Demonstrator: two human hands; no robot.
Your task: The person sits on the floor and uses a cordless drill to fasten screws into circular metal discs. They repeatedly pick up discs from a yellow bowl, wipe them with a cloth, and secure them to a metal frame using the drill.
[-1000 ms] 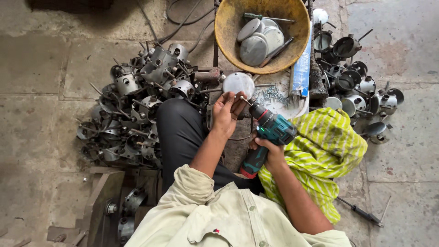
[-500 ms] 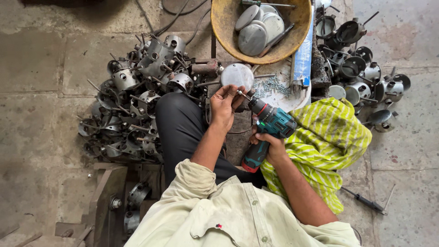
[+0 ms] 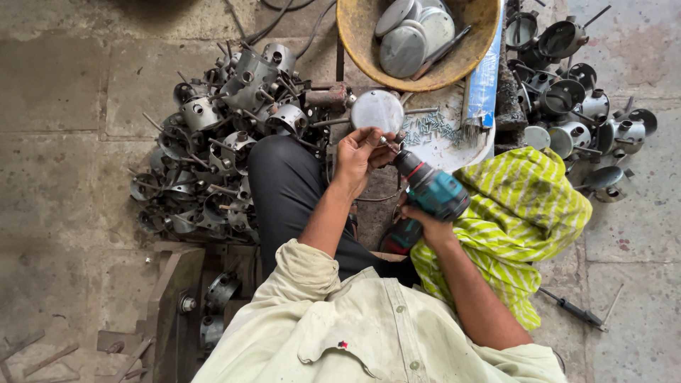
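The right hand (image 3: 425, 225) grips a teal drill (image 3: 430, 193), its handle half hidden; the left hand (image 3: 360, 150) pinches a tiny, hard-to-see screw, now lower than before

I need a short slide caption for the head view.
Right hand holds teal drill; left hand pinches its bit.

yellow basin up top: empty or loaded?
Loaded. The yellow basin holds several round metal discs and a metal rod, with bare wall still showing beside them.

Left hand (image 3: 362, 152) pinching perhaps a screw, right hand (image 3: 428, 225) gripping teal drill (image 3: 433, 190), round metal lid (image 3: 377, 111) beside
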